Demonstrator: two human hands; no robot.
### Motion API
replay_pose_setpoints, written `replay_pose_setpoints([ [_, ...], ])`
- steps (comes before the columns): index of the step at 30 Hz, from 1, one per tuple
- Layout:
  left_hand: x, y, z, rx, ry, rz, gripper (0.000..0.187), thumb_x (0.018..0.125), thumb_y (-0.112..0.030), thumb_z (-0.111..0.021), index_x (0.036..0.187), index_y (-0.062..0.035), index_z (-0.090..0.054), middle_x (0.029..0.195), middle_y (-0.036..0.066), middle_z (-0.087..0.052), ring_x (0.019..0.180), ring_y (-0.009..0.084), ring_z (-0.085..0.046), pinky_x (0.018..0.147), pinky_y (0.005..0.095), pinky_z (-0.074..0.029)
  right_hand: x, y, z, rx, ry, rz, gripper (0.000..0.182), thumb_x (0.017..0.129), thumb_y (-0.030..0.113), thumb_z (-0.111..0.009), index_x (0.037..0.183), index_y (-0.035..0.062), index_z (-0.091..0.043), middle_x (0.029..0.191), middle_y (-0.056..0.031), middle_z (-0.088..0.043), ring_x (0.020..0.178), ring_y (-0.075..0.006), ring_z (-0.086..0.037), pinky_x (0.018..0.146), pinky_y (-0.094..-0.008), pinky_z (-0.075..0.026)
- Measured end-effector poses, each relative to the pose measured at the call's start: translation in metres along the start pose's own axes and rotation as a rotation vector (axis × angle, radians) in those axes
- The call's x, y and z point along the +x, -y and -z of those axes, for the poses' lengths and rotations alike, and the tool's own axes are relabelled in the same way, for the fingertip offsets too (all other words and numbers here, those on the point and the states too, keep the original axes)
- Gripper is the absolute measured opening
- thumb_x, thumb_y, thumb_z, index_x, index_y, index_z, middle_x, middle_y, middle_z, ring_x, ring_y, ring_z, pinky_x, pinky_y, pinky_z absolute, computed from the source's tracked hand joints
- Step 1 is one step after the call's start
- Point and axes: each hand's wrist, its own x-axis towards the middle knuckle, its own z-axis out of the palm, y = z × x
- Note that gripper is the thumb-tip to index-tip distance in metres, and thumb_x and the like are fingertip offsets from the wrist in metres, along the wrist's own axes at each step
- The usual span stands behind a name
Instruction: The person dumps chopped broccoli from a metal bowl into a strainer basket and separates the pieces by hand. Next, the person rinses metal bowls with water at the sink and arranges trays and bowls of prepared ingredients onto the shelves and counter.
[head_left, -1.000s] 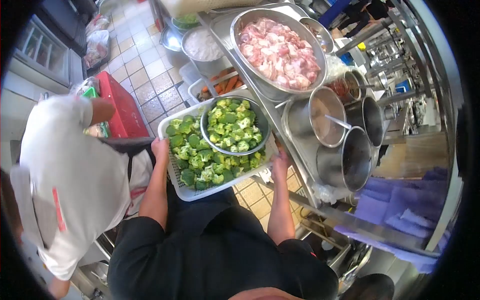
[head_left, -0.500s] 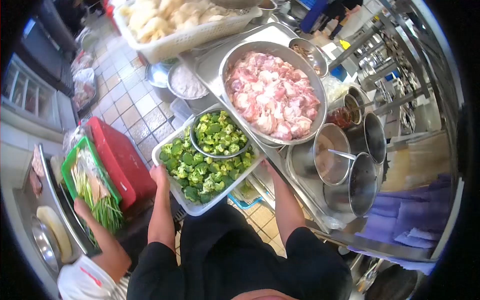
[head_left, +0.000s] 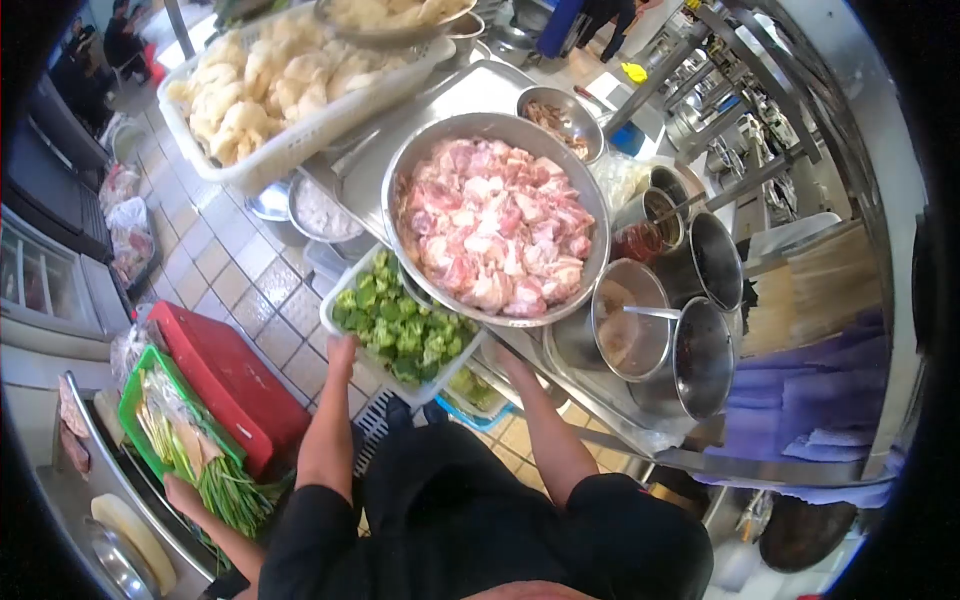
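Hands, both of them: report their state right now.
Left hand: closed on the white basket at its left side.
Right hand: by the basket's right side; fingers hidden, grip cannot be told.

Both arms extended forward, hands well apart in front of the torso at near-equal reach. Left hand (head_left: 342, 348): closed in a grip, fingers partly hidden. Left forearm (head_left: 325, 440): bare, running nearly straight ahead. Right hand (head_left: 510, 358): fingers obscured, finger position not verifiable. Right forearm (head_left: 548, 425): bare, angled inward toward the midline. Black sleeves (head_left: 310, 540) cover both upper arms
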Motion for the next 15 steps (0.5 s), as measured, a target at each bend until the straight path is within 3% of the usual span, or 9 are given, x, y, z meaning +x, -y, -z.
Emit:
replay_pose_setpoints([
  [1, 0.018, 0.042, 0.002, -0.062, 0.09, -0.102, 0.041, 0.077, -0.026, -0.061, 0.107, 0.0001, -0.056, 0.085, 0.011, -0.059, 0.065, 0.0212, -0.056, 0.049, 0.0374, -0.045, -0.025, 0.001, -0.003, -0.046, 0.008, -0.023, 0.043, 0.083, 0.019, -0.064, 0.122, 0.0033, -0.057, 0.115, -0.0113, -0.062, 0.102, -0.0232, -0.06, 0.085, -0.0359, -0.049],
  [3, 0.022, 0.038, -0.012, -0.046, 0.235, -0.052, 0.042, 0.078, -0.029, -0.062, 0.108, -0.0003, -0.055, 0.089, 0.01, -0.059, 0.07, 0.0196, -0.056, 0.052, 0.0378, -0.046, -0.063, 0.006, -0.008, -0.207, 0.026, -0.012, 0.044, 0.083, 0.018, -0.064, 0.123, 0.0029, -0.057, 0.117, -0.0117, -0.062, 0.103, -0.0236, -0.06, 0.086, -0.0359, -0.049],
  [6, 0.019, 0.014, -0.033, 0.156, 0.228, 0.063, 0.043, 0.078, -0.025, -0.064, 0.112, -0.0014, -0.055, 0.092, 0.01, -0.059, 0.078, 0.0188, -0.058, 0.056, 0.0367, -0.048, -0.091, 0.005, -0.011, -0.591, 0.069, 0.25, 0.036, 0.082, 0.016, -0.061, 0.114, 0.0002, -0.063, 0.112, -0.0188, -0.064, 0.102, -0.0289, -0.063, 0.09, -0.036, -0.048],
  [7, 0.045, 0.018, -0.044, 0.166, 0.145, -0.043, 0.045, 0.075, -0.023, -0.067, 0.112, 0.0014, -0.056, 0.093, 0.013, -0.062, 0.079, 0.0215, -0.06, 0.061, 0.0369, -0.049, -0.066, 0.004, -0.018, -0.639, 0.133, 0.276, 0.037, 0.081, 0.019, -0.064, 0.113, 0.0007, -0.063, 0.11, -0.0196, -0.065, 0.101, -0.0313, -0.063, 0.09, -0.0369, -0.049],
  [9, 0.062, 0.051, -0.061, 0.22, 0.039, -0.229, 0.05, 0.07, -0.018, -0.071, 0.111, 0.007, -0.057, 0.094, 0.019, -0.066, 0.082, 0.0269, -0.065, 0.07, 0.0375, -0.051, -0.092, 0.027, -0.034, -0.725, 0.33, 0.239, 0.038, 0.082, 0.021, -0.065, 0.114, 0.0016, -0.063, 0.108, -0.0185, -0.066, 0.1, -0.0299, -0.063, 0.088, -0.0361, -0.049],
  [12, 0.008, -0.012, -0.057, 0.259, -0.077, -0.216, 0.05, 0.074, -0.016, -0.071, 0.114, 0.008, -0.055, 0.1, 0.021, -0.065, 0.09, 0.0271, -0.064, 0.077, 0.0357, -0.05, -0.182, 0.123, -0.065, -0.613, 0.632, 0.277, 0.037, 0.084, 0.018, -0.066, 0.116, 0.0003, -0.06, 0.107, -0.0142, -0.064, 0.097, -0.0237, -0.062, 0.084, -0.0341, -0.05],
  [13, -0.046, -0.062, -0.052, 0.092, -0.067, -0.269, 0.048, 0.078, -0.013, -0.069, 0.119, 0.0066, -0.054, 0.102, 0.018, -0.065, 0.09, 0.0258, -0.064, 0.077, 0.0349, -0.05, -0.213, 0.156, -0.067, -0.585, 0.707, 0.351, 0.036, 0.086, 0.017, -0.065, 0.117, 0.0011, -0.06, 0.107, -0.0136, -0.063, 0.097, -0.023, -0.062, 0.084, -0.0339, -0.049],
  [15, -0.075, -0.095, -0.046, -0.04, 0.02, -0.34, 0.046, 0.08, -0.011, -0.068, 0.12, 0.0053, -0.053, 0.108, 0.017, -0.063, 0.092, 0.0246, -0.063, 0.077, 0.0347, -0.05, -0.25, 0.227, -0.066, -0.536, 0.834, 0.548, 0.033, 0.088, 0.013, -0.063, 0.118, 0.0024, -0.06, 0.108, -0.0129, -0.062, 0.097, -0.0222, -0.061, 0.084, -0.0337, -0.049],
])
